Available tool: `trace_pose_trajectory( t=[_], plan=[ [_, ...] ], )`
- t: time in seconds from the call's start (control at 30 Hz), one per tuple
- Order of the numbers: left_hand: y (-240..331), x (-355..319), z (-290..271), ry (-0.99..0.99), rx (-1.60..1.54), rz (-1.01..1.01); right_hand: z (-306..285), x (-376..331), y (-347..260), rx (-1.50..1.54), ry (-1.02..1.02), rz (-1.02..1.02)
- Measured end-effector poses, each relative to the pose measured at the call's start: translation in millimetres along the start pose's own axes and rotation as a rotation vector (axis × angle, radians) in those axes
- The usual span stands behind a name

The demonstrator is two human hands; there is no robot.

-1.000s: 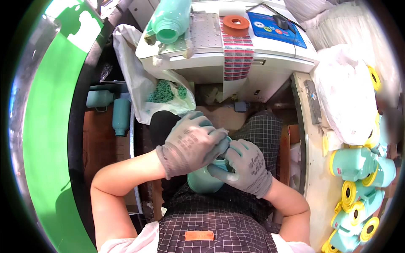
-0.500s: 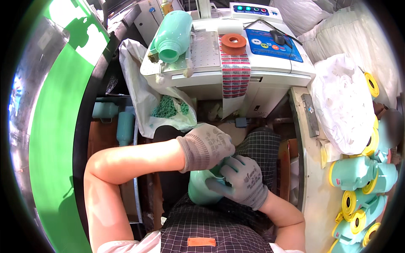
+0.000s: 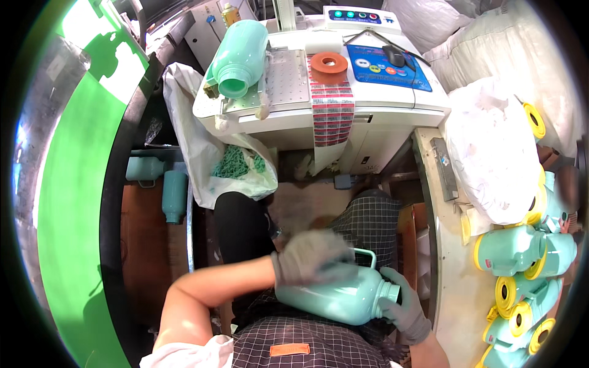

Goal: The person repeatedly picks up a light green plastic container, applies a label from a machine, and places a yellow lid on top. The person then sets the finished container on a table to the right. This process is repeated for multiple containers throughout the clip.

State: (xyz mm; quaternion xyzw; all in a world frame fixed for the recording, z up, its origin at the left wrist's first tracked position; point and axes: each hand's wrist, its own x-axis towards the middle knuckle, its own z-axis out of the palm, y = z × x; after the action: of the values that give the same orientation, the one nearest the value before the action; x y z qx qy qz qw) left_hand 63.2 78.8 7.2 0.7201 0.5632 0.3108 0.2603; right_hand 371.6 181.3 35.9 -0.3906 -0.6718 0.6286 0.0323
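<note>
A teal plastic jug point(image 3: 337, 294) with a loop handle lies on its side across my lap, its mouth turned to the right. My right hand point(image 3: 406, 310), in a grey work glove, is closed round the jug's neck. Over the upper side of the body, near the handle, is my gloved left hand point(image 3: 311, 257). Motion smears it, so its fingers and whether it presses on the jug are unclear. A second teal jug point(image 3: 242, 55) lies on the white machine point(image 3: 276, 113) ahead, mouth toward me.
A white bag point(image 3: 202, 147) with green shavings hangs ahead on the left. A roll of orange tape point(image 3: 329, 66) and a label strip point(image 3: 331, 122) are on the machine. Right, a bench point(image 3: 457, 294) carries a white sack point(image 3: 491, 153) and several yellow-rimmed teal jugs point(image 3: 509, 250). Two teal bottles point(image 3: 175, 196) lie at left.
The jug has tipped from upright between my legs onto its side, mouth rightward. My right hand has moved right and down to its neck; my left hand has left the mouth for the body.
</note>
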Motion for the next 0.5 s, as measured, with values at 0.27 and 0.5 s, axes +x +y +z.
trace_pose_trajectory(
  t=[0.27, 0.5],
  plan=[
    [-190, 125, -153, 0.745, 0.729, -0.029, 2, 13, 0, -0.027, 0.773, -0.509],
    [-199, 141, -158, 0.695, 0.712, -0.014, 4, 41, 60, -0.679, 0.878, -0.606]
  ],
)
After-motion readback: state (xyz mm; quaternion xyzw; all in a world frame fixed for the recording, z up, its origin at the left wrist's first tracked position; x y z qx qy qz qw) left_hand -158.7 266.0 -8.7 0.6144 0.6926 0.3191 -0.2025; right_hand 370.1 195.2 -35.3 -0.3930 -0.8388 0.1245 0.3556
